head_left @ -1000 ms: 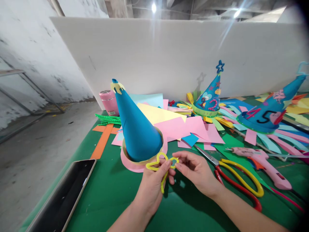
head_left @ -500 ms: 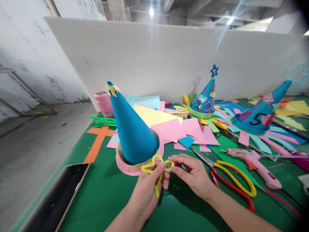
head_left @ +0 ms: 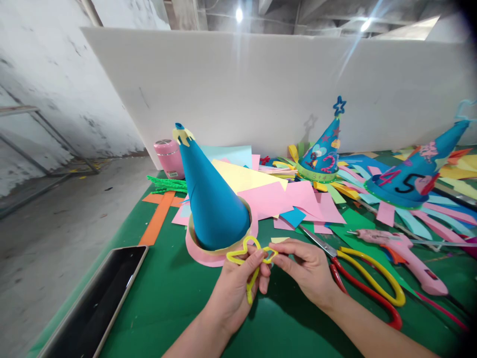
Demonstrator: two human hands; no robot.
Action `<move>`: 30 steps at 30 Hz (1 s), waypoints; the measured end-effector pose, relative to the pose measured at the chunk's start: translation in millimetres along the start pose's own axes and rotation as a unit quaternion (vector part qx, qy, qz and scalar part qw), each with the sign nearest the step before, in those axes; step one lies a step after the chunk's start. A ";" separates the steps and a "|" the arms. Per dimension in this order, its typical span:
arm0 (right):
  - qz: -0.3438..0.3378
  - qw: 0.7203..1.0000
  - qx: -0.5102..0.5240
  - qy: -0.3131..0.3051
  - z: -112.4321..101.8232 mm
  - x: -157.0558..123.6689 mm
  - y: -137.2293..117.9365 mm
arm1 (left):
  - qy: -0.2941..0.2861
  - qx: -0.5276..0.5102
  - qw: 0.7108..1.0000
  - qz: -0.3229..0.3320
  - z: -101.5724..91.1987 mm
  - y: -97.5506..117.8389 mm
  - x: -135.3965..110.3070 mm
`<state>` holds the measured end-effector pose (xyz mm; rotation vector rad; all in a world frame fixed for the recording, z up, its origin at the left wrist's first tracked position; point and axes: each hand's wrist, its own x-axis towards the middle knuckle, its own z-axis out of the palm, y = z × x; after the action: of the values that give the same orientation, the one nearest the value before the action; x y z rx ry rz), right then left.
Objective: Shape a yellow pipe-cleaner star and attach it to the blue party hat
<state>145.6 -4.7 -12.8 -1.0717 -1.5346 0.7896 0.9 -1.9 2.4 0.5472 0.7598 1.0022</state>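
Two lights (head_left: 239, 14) shine beyond hands (head_left: 234, 291) and green table (head_left: 160, 288).

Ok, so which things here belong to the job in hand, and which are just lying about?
In hand:
yellow pipe cleaner, pinched by the left hand and right hand
probably the plain blue cone, close to the hands

Lying about, untouched:
scissors
pink glue gun
phone
green pipe cleaners
star-topped hat
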 end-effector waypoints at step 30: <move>0.025 0.999 0.024 0.001 -5.0 1.4 3.0 | 0.001 0.017 1.000 0.017 -3.9 -0.4 2.2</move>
<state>151.2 -2.4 -13.9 -1.0783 -1.4849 0.8564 -1.2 0.2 -1.0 0.5902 0.7735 1.0238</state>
